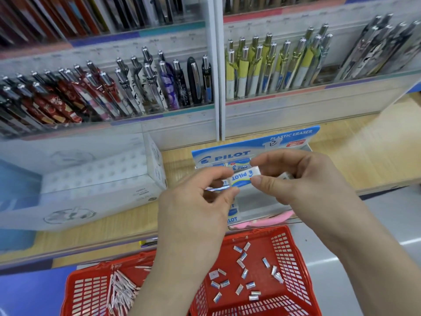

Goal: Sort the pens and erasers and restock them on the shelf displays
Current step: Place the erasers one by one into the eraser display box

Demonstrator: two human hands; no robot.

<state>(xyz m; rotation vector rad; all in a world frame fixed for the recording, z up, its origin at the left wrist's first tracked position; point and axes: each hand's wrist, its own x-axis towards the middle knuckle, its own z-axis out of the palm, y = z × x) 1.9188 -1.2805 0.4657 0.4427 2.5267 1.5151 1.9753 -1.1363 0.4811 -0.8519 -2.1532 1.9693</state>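
Nearest us, below both wrists, sits the red basket [293,258] - hard plastic w/ lattice walls; whether it's one basket or two side by side we can't tell. Under the right forearm small erasers [241,263] lie scattered on its floor, shiny in film wrap. Under the left forearm there's a heap of slim pens [120,290], also wrapped.

Above that, the left hand [193,208] and right hand [300,179] share one eraser [243,176], each pinching an end btwn thumb and forefinger. It's a small rectangular block in a blue, yellow and white sleeve, prob. firm w/ a slick surface. Something thin and glossy also shows under the left fingertips; we can't make it out.

We judge the eraser step is in hand, w/ plenty of stock left. Next move needs the block turned to match the rows, then slid in flat.

Just behind the fingers stands the box [255,144], printed card w/ a header, erasers already inside. Beyond the hands, clear racks [136,124] hold upright pens w/ chrome clips - patterned barrels to the left, yellow-green ones to the right.
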